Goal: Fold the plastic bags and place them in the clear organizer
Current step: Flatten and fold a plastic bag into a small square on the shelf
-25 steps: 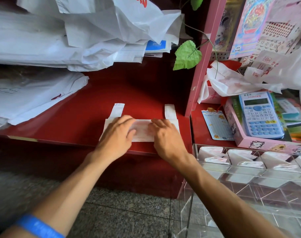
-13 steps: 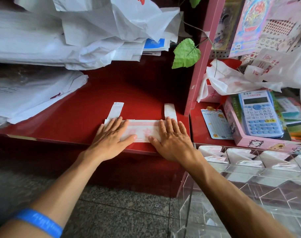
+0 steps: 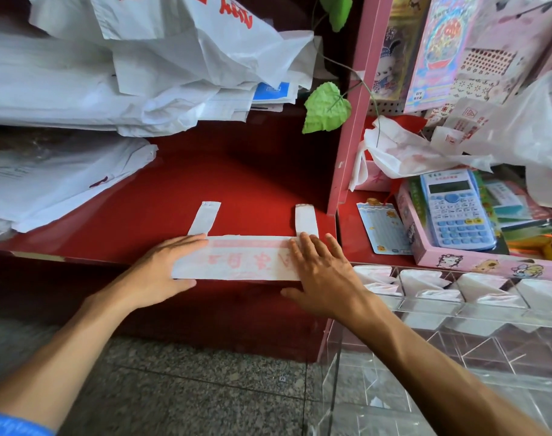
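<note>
The plastic bag (image 3: 246, 258), white with faded pink print, lies folded into a long flat strip near the front edge of the red shelf (image 3: 180, 184), its two handles pointing away from the person. In the head view, the left hand (image 3: 161, 269) lies flat over the strip's left end, fingers straight and together, the thumb along the near edge of the strip. The right hand (image 3: 322, 272) presses the right end the same way, fingers spread and extended, the thumb stretched out on the red surface just in front of the strip; neither hand curls round anything. Between the hands the middle of the strip is bare. To the right and lower stands the clear organizer (image 3: 457, 313), its compartments holding small folded white bags. Behind it a pink tray (image 3: 425, 247) carries a blue-keyed calculator (image 3: 454, 212), and a small blue card (image 3: 381, 228) lies beside the tray on the red surface. Loose white bags (image 3: 142, 73) are heaped at the upper left above the shelf, and a green leaf (image 3: 326, 107) hangs by the pink upright (image 3: 353, 121). Speckled stone floor (image 3: 189, 398) shows below the arms.
</note>
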